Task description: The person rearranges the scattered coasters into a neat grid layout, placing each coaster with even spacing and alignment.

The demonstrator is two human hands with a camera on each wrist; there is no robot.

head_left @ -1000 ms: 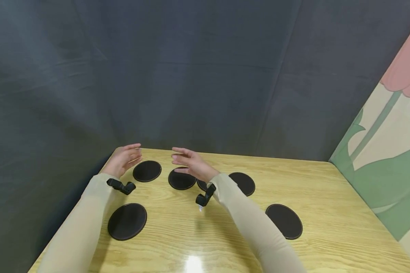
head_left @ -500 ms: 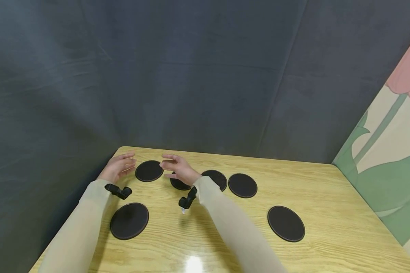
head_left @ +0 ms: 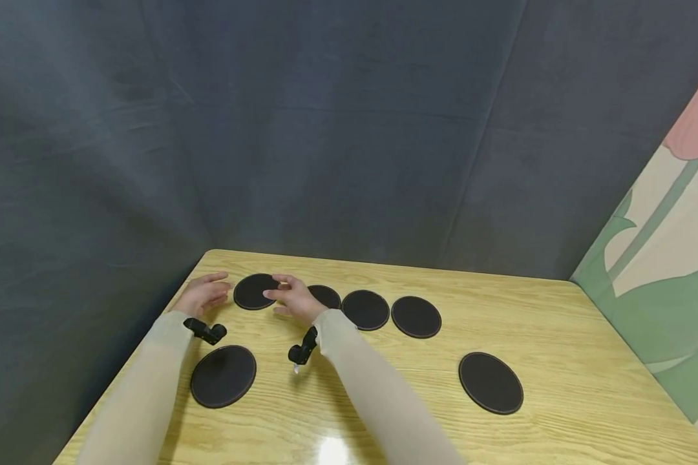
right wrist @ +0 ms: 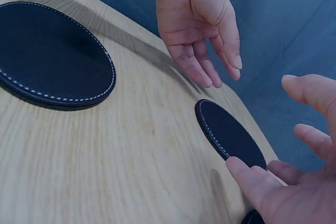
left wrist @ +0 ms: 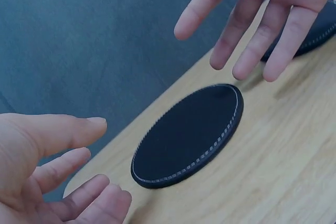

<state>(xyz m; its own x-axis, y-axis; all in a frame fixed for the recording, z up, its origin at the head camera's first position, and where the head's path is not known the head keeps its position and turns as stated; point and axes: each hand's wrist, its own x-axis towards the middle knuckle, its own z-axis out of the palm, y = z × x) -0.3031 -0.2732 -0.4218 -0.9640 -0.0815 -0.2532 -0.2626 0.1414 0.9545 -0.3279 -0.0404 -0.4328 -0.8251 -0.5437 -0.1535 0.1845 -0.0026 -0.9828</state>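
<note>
Between my two hands lies a round black coaster (head_left: 253, 292) with pale stitching round its rim, flat on the wooden table. To its left my left hand (head_left: 202, 294) hovers above the wood, fingers loosely bent and holding nothing. My right hand (head_left: 295, 298) is on the coaster's other side, fingers spread and bare of any object; in the head view its fingertips overlap the coaster's right edge. The left wrist view shows a gap between both hands and that coaster (left wrist: 189, 135). Partly behind my right hand is another black coaster (head_left: 326, 297).
Two more coasters, one (head_left: 365, 310) beside the other (head_left: 416, 316), lie right of my right hand. A coaster (head_left: 223, 376) sits nearer me on the left, another (head_left: 491, 383) at the right. A dark curtain (head_left: 349, 129) stands behind the wooden table (head_left: 558, 336).
My right hand has moved left, toward the coaster at the far left, uncovering coasters behind it. My left hand has lowered slightly. The head view has shifted a little.
</note>
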